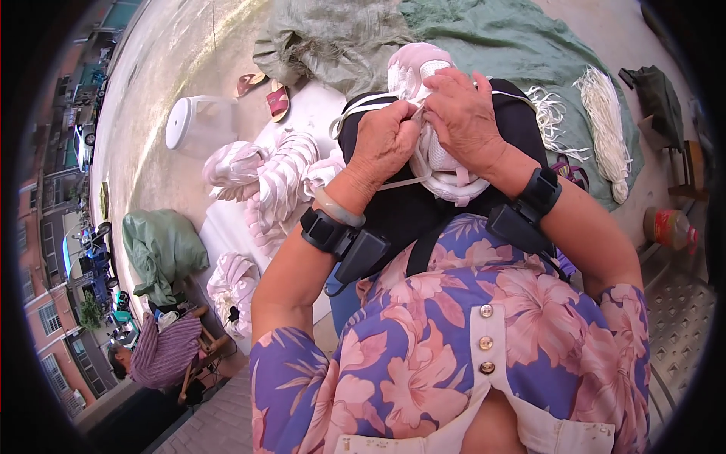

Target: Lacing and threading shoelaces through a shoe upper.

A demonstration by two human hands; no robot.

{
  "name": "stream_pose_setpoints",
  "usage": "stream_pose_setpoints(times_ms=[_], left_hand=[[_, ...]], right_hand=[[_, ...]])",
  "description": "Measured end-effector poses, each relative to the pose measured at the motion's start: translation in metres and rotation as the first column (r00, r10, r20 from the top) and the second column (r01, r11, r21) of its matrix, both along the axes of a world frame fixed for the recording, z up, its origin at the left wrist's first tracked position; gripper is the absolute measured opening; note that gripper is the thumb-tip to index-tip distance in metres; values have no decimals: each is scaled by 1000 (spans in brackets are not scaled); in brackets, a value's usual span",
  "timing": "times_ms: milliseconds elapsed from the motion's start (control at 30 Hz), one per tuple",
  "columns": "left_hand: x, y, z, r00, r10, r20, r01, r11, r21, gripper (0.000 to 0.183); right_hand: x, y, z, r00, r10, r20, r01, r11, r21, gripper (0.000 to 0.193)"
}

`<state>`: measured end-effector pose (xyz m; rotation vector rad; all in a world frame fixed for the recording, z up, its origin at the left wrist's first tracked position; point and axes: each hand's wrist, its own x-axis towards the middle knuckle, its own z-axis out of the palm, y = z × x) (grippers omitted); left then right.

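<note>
Pink-and-white sneaker (420,64) is resting on the lap, upper centre of the frame, toe pointing toward the top edge, heel toward the wearer. Both hands are meeting over its lacing area. Left hand (387,142) is pinching a flat white shoelace (418,115) between thumb and curled fingers, its grip clenching the lace just left of the shoe's midline. Right hand (467,113) is bending in from the right side, its fingertips gathering at the same spot; they are overlapping the left thumb, so I can't tell whether its grip is closing on the lace too. A lace length is trailing below the left hand; other strands are lying across the black-covered thighs (401,216).

Left of centre, more pink-and-white shoes (286,174) are lying in a packed row on a white sheet (227,219). Upper left, a translucent bucket (214,125) with a white lid is standing near red sandals (278,102). Upper right, a green tarp (491,34) is carrying loose white laces (548,110) and a long lace bundle (605,129). Right edge: a red-labelled plastic bottle (669,227) is sitting. Lower left, a person in a striped top (162,352) is sitting near a green sack (162,250).
</note>
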<state>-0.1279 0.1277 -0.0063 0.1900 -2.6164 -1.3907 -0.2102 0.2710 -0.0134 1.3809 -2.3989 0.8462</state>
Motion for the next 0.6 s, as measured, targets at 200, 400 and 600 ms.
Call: stream_pose_setpoints(times_ms=[200, 400, 600], left_hand=[[4, 11, -3, 995, 60, -75, -69, 991, -111, 28], [20, 13, -2, 981, 146, -125, -172, 958, -230, 36], [23, 27, 3, 981, 151, -125, -174, 962, -209, 42]], right_hand=[[5, 19, 22, 974, 26, -226, -19, 999, 35, 9], [-8, 158, 26, 997, 36, -75, -23, 986, 168, 5], [-10, 378, -89, 893, -446, 67, 387, 834, 392, 4]])
